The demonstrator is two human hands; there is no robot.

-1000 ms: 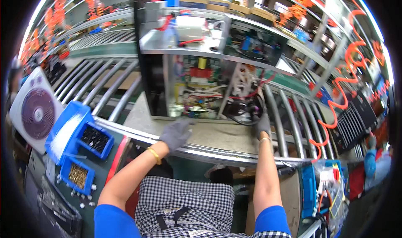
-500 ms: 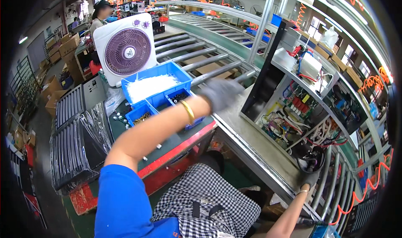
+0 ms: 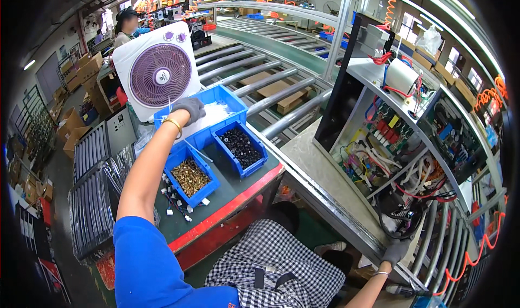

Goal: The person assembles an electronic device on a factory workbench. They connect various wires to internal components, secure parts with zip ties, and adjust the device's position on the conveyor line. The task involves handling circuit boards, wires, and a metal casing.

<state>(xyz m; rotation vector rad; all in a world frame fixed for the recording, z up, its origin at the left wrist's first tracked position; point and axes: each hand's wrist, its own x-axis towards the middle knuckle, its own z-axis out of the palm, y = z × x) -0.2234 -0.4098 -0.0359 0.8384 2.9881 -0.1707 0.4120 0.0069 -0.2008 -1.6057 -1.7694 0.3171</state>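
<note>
Bright windows (image 3: 452,64) shine right; grey floor (image 3: 61,232) spreads left.

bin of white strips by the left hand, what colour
The bin is blue; it shows in the head view.

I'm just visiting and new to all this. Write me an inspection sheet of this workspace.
Surface: red-edged green bench beside a roller conveyor.
Job's things: open cabinet with exposed boards; blue bin of white strips.
Clutter: small white connectors loose on the bench; dark slatted panels stacked alongside.
Hands: gloved left hand at the blue bin, grip unclear; gloved right hand by the cabinet's lower corner, grip unclear.
Cables: coloured wires bundled inside the cabinet; orange coiled hoses at right.
Surroundings: white fan with purple grille; another person behind it.
</note>
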